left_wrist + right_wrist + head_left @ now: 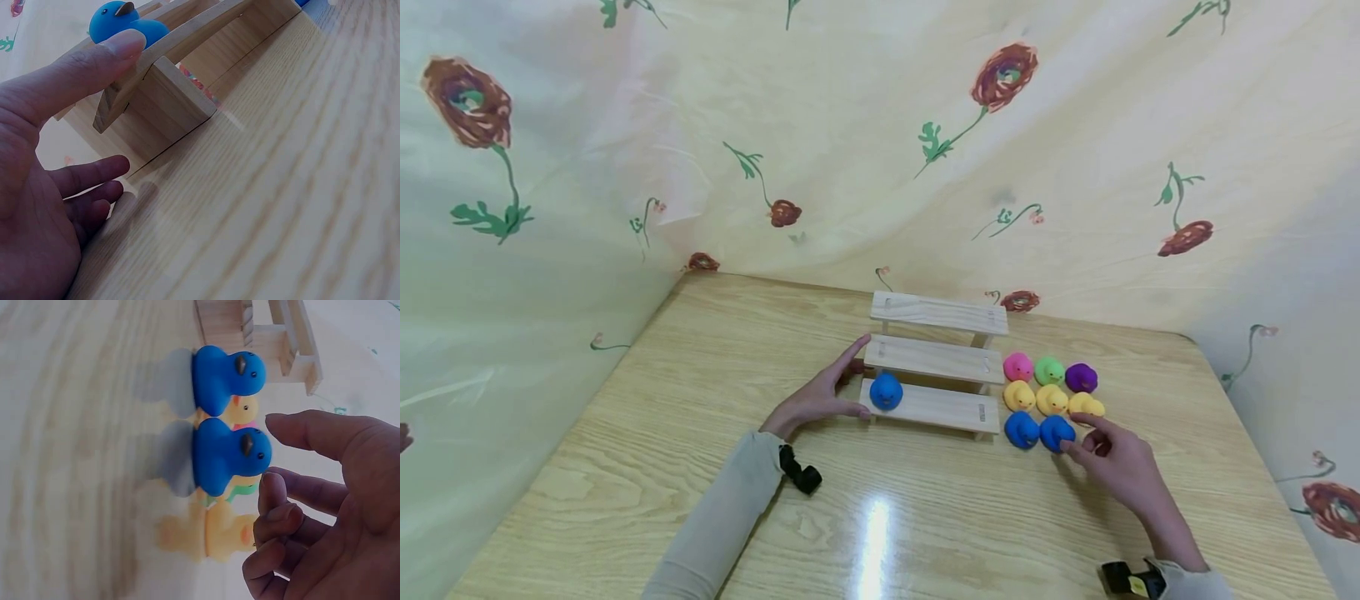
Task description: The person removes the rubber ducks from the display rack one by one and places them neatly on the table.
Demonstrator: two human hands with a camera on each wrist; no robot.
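A wooden three-step rack stands on the table, with one blue rubber duck at the left end of its lowest step. My left hand is spread at the rack's left end. In the left wrist view its thumb lies at the lowest board's end, close to that duck, and the other fingers are beside the support. My right hand reaches to a second blue duck on the table, thumb and index finger apart near its head. Another blue duck sits beside it.
Right of the rack, rows of ducks stand close together: pink, green and purple at the back, yellow in the middle. A flowered cloth hangs behind the wooden table.
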